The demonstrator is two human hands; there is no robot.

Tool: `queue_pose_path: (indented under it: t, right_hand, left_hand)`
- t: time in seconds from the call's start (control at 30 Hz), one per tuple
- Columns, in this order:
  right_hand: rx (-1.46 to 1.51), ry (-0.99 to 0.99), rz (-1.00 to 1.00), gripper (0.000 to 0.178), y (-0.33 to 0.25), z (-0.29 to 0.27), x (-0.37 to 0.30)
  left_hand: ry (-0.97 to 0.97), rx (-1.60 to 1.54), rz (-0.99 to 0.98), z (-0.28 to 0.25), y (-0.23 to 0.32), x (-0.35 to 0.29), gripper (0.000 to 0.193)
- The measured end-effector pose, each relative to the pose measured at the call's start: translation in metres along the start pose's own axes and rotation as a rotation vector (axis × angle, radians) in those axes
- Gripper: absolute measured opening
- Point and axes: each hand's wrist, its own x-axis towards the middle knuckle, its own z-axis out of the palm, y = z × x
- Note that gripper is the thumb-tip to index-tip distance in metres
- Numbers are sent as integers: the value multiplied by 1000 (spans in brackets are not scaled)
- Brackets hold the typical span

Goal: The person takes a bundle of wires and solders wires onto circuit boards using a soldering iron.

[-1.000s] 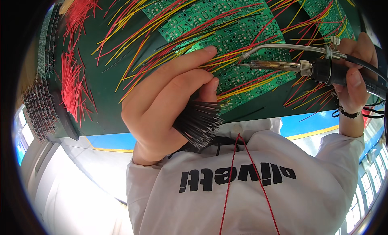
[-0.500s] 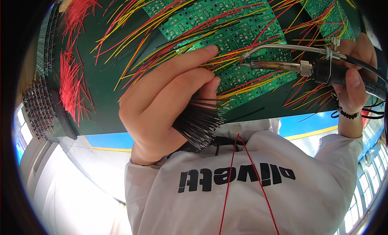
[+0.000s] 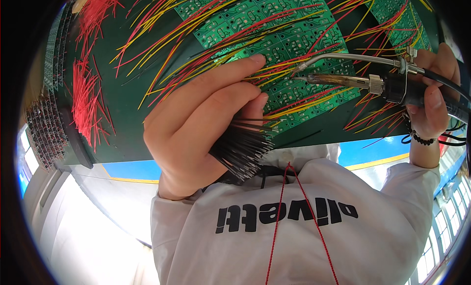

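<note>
My left hand (image 3: pixel 196 118) is closed around a bundle of short black wires (image 3: pixel 241 150), their stripped ends fanning toward my body. Its fingertips rest over the near part of a green circuit board panel (image 3: pixel 289 32), where red, yellow and black wires stand attached. Whether they pinch one single wire is hidden. In my right hand (image 3: pixel 434 96) is a soldering iron (image 3: pixel 392 87) with a thin metal solder-feed tube (image 3: pixel 353 56) clamped alongside. The iron's tip and the tube's end hover by the panel, just right of my left fingertips.
Loose red wires (image 3: pixel 88 106) lie in piles on the dark green table (image 3: pixel 127 89) at left. Stacked boards (image 3: pixel 46 130) stand at its left edge. Another wired green panel (image 3: pixel 397 18) lies at far right. Black cables (image 3: pixel 454 91) trail from the iron.
The soldering iron and its feed tube have shifted slightly right, away from my left fingertips. My left hand and the black wires have stayed almost still.
</note>
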Motion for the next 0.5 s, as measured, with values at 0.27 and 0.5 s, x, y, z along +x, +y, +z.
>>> queue_pose_path:
  t: [0.27,0.5]
  right_hand:
    - [3,10,32,30,3,3,0]
    - [-6,21,-2,31,1,2,4]
  left_hand:
    - [-6,0,6,-1,0,0,14]
    - [-28,-6,13,-2,0,2,14]
